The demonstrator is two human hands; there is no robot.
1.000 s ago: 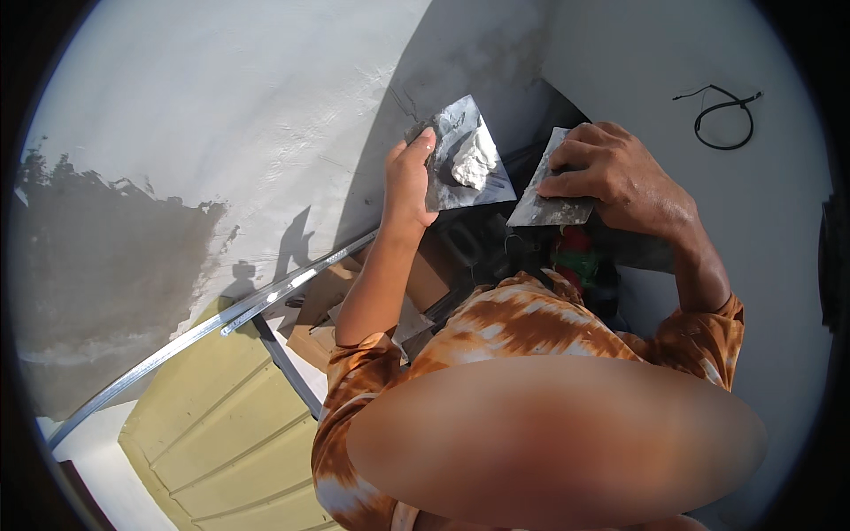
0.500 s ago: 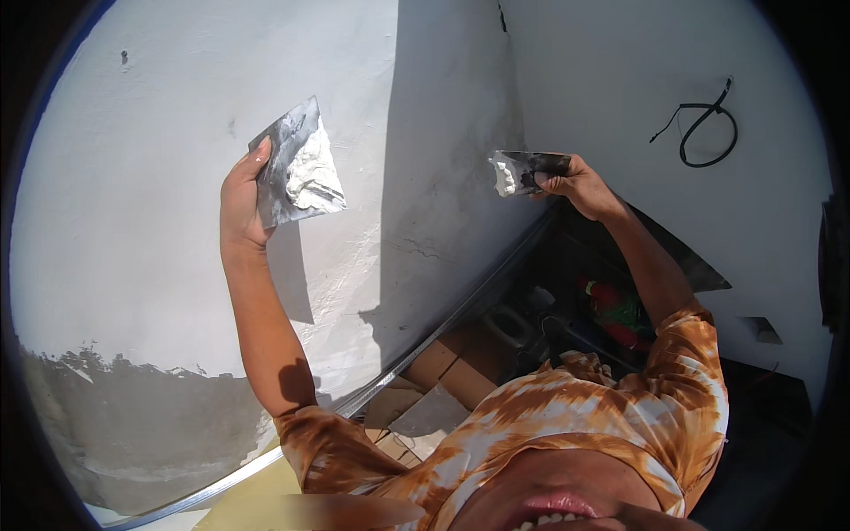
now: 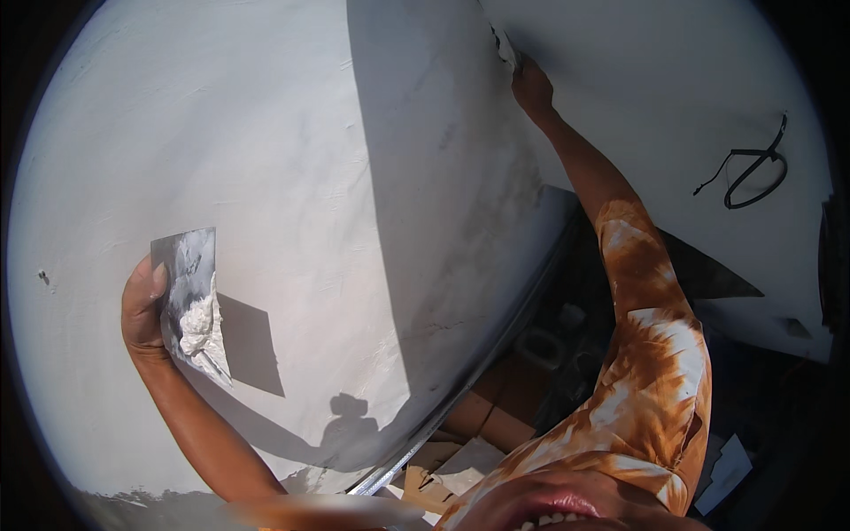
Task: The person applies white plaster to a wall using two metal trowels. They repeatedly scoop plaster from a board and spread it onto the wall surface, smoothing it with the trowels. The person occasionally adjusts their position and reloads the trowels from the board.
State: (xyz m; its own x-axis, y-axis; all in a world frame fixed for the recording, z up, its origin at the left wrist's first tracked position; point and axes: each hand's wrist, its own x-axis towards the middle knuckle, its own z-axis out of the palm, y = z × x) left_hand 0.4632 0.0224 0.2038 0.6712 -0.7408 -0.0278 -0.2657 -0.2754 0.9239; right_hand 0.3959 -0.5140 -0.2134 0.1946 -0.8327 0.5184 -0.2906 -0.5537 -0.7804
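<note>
In my left hand [image 3: 144,305], at the left by the sunlit wall, is a flat grey metal plate [image 3: 183,261]. The thumb presses on its face and the fingers go behind it. A lump of white putty [image 3: 200,329] clings to the plate's lower right part. My right hand [image 3: 534,88] reaches high into the corner where two walls meet. It grips a putty knife [image 3: 508,53], whose blade lies close to a dark crack [image 3: 492,32] in that corner. Whether the blade touches the wall, I cannot tell.
A black cable [image 3: 754,159] sticks out of the right wall [image 3: 655,97]. Cardboard boxes [image 3: 496,411] lie on the floor below, beside a metal strip [image 3: 390,465] at the wall's foot. Shadows of my head and the plate fall across the left wall [image 3: 266,159].
My right hand has gone up into the corner with the putty knife. My left hand, still holding the loaded plate, has moved down and left. The view has shifted too.
</note>
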